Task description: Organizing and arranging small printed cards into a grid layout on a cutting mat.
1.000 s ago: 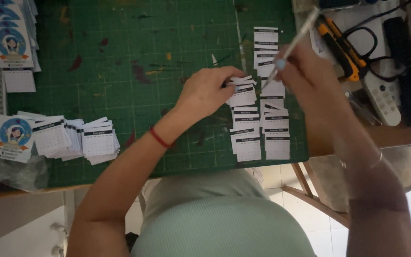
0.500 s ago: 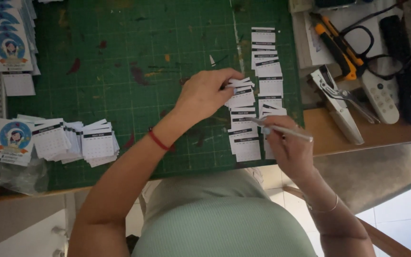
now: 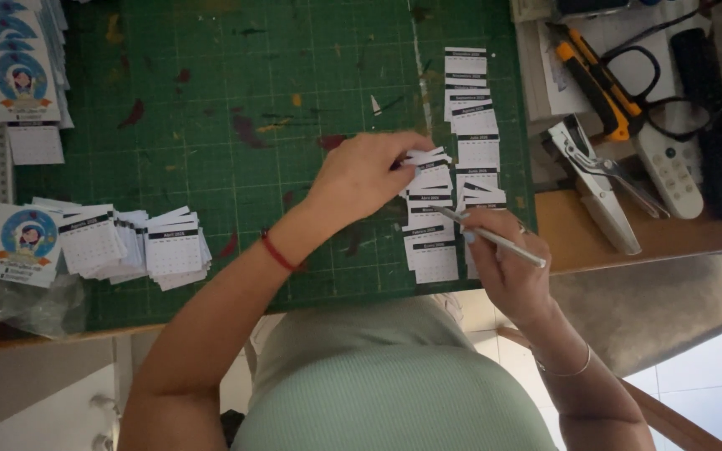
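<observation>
My left hand (image 3: 368, 174) rests on the green cutting mat (image 3: 211, 100) and pinches a few small white calendar slips (image 3: 424, 159) at the top of a row. Two columns of such slips (image 3: 471, 125) with dark header bands run down the mat's right side. My right hand (image 3: 505, 266) holds a thin silver craft knife (image 3: 490, 237) over the lower slips near the mat's front edge, its tip pointing left toward the columns. A red cord sits on my left wrist, a thin bangle on my right.
Stacks of calendar slips (image 3: 131, 245) and round-picture cards (image 3: 20, 242) lie at the mat's left. More cards (image 3: 20, 71) are stacked at the top left. At right lie a metal punch tool (image 3: 599, 184), an orange utility knife (image 3: 599, 83), black scissors (image 3: 658, 79) and a white remote (image 3: 670, 171).
My right hand came down from the upper right with the silver knife and now sits lower, close to the bottom slips. My left hand stayed on the slips.
</observation>
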